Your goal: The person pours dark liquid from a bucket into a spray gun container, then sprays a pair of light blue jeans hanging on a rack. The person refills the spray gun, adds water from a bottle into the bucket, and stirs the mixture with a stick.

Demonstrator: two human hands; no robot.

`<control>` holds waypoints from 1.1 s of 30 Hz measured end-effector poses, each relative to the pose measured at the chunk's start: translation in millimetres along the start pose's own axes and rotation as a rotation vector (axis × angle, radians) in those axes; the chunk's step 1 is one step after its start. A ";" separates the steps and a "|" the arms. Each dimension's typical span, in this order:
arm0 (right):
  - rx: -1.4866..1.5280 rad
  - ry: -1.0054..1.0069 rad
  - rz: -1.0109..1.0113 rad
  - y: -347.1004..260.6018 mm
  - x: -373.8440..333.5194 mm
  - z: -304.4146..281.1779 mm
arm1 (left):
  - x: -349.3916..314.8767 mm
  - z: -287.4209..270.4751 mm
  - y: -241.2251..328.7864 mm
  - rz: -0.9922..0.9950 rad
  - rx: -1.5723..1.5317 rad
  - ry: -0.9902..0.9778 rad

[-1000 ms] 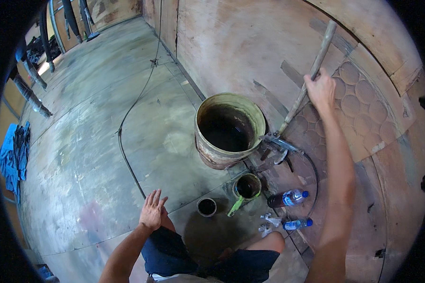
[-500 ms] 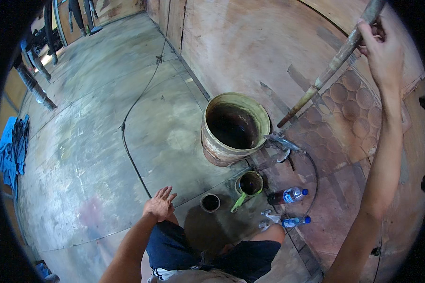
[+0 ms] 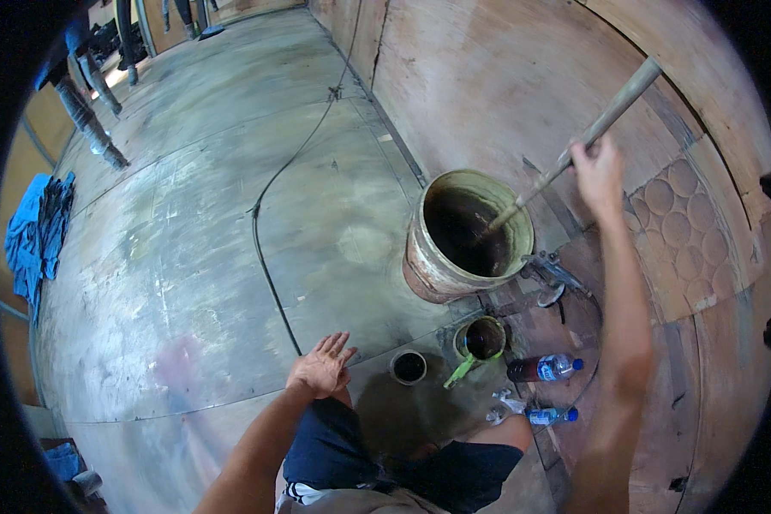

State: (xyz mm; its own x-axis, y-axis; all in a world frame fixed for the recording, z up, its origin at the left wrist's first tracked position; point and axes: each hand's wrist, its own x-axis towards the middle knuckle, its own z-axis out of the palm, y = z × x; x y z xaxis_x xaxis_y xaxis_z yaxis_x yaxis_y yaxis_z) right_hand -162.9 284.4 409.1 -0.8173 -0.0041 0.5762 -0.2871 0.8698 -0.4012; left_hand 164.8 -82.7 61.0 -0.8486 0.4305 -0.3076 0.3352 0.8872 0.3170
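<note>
head view: the right hand [image 3: 598,174] is closed around a long wooden stick [image 3: 574,150], gripped about midway along the shaft; the stick slants down and its lower end sits inside the large bucket [image 3: 428,257], which stands on the floor near the wooden wall panel [image 3: 505,77]. the raised grip appears to give leverage for stirring the dark contents. the left hand [image 3: 321,371] is fully open, fingers spread, holding nothing, hovering above the knee, probably for balance. just beside the bucket stand a smaller green-rimmed can [image 3: 483,337] and a small dark cup [image 3: 409,367], within reach. two clear plastic bottles [image 3: 546,368] with blue caps and blue-white label bands lie on their sides near the cans. a black cable [image 3: 270,206] runs across the floor; blue cloth [image 3: 34,231] lies well apart at the left
</note>
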 end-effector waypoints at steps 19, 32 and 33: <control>0.359 -0.259 0.246 84.5 -67.3 57.0 | 7.1 -1.4 0.9 -0.004 -0.035 -0.027; 0.623 -0.161 0.353 65.9 -76.2 103.6 | 6.4 1.8 2.2 -0.004 -0.042 -0.110; 0.612 -0.195 0.338 64.0 -76.0 92.4 | 5.6 2.3 2.3 -0.011 -0.038 -0.101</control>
State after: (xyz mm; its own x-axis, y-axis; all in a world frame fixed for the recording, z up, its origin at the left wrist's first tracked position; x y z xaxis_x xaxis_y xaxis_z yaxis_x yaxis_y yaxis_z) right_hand -165.4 294.8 273.9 -0.9688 0.0782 0.2354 -0.1844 0.4073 -0.8945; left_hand 161.8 -77.9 57.9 -0.8059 0.4367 -0.3998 0.3084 0.8860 0.3463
